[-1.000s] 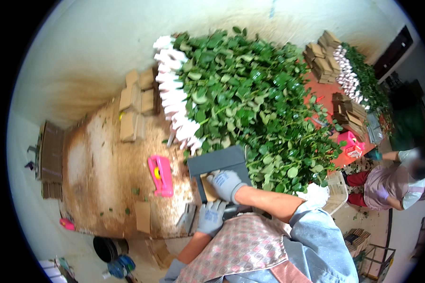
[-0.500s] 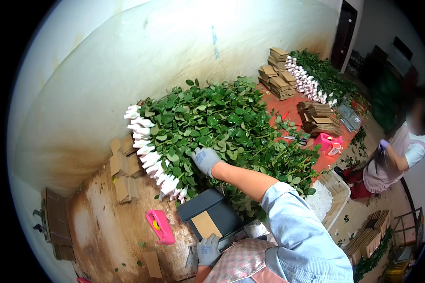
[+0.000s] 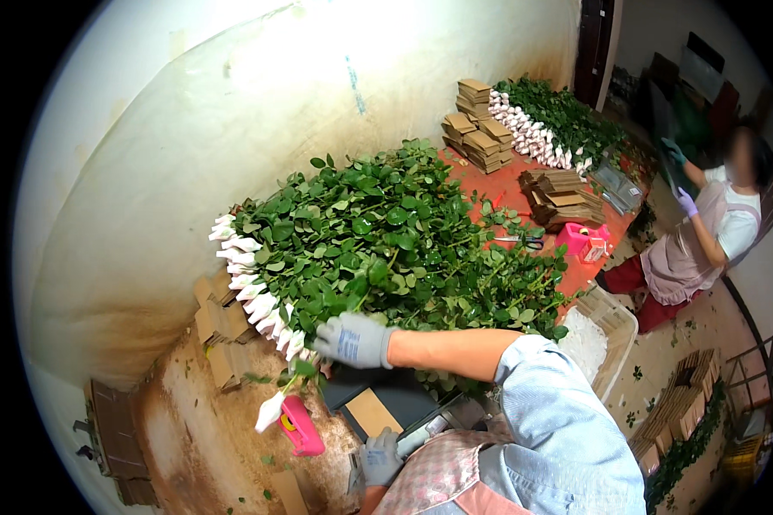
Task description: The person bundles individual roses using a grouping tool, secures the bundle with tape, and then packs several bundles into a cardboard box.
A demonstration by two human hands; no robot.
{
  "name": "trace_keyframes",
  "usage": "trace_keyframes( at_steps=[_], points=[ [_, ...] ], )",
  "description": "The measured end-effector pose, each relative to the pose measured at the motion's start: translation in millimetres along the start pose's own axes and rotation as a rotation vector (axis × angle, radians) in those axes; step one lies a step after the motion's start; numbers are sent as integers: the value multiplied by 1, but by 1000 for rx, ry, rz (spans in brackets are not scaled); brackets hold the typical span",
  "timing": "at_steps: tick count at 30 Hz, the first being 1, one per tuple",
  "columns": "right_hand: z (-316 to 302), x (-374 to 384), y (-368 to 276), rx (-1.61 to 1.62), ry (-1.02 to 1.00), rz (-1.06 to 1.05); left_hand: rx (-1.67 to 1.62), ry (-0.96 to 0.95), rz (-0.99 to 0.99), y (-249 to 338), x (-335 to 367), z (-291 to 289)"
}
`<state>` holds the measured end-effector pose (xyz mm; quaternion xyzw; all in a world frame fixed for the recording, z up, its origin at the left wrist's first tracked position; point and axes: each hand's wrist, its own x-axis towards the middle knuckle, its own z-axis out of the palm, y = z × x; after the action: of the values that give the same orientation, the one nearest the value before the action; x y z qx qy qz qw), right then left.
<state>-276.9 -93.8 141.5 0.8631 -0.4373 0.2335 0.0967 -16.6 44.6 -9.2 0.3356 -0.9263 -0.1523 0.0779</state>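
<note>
Gripping a rose [image 3: 270, 412], my right hand [image 3: 352, 341] curls around its stem near the frame's centre, bloom toward the lower left. At bottom centre, my left hand [image 3: 380, 457] touches the card [image 3: 373, 414]; how closed, I cannot tell.

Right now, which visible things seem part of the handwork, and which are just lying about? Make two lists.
Apparently in use:
- white-budded, green-leaved rose, in the grey-gloved right hand
- tan cardboard rectangle, grey-gloved left hand at its near edge
- dark grey flat board beneath

Apparently lying about:
- pink plastic tape dispenser
- black-handled metal scissors
- stacked brown cardboard pieces
</note>
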Motion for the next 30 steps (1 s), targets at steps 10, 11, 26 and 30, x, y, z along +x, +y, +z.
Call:
trace_keyframes(
  at_steps=[10,11,26,30],
  points=[
    [55,-20,-14,-85,-238,262,-7,-33,-19,-1,1,-3],
    [69,-28,4,-49,-346,354,-7,-28,-19,-1,3,-1],
    [44,-193,249,-263,-294,1159,25,-145,-38,2,6,-11],
    [61,-215,276,-241,-518,1154,62,-137,-48,2,6,-9]
  ],
)
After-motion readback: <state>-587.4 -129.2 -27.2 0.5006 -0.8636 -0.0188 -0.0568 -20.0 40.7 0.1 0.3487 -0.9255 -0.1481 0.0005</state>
